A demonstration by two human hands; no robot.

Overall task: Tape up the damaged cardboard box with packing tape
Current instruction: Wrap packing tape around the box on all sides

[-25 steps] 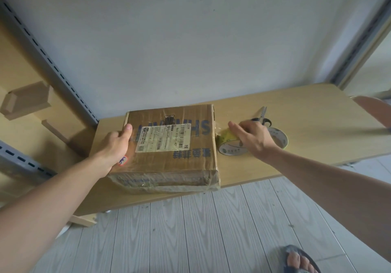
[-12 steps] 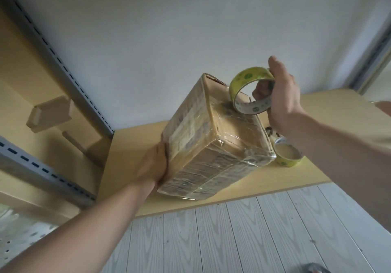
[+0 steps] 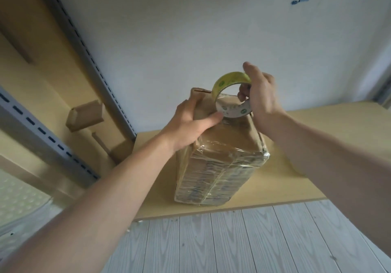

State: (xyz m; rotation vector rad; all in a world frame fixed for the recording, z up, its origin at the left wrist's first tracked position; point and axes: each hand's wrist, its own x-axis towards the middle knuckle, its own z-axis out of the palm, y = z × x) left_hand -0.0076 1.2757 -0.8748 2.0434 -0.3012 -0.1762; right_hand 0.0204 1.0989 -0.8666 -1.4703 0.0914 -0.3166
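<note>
A brown cardboard box wrapped in clear tape stands on end on the wooden table. My left hand grips its upper left side, thumb pressed across the top face beside the roll. My right hand holds a yellow-green roll of packing tape upright against the box's top end, fingers hooked through the core. The far end of the box is hidden behind the roll and my hands.
The table's front edge runs just below the box, with grey plank floor beneath. A grey slotted shelf upright and wooden shelving with a small block stand to the left. A white wall is behind.
The box has swung upright onto its end. My left hand moved from the box's lower left side up to its top. My right hand brought the tape roll down onto the top end.
</note>
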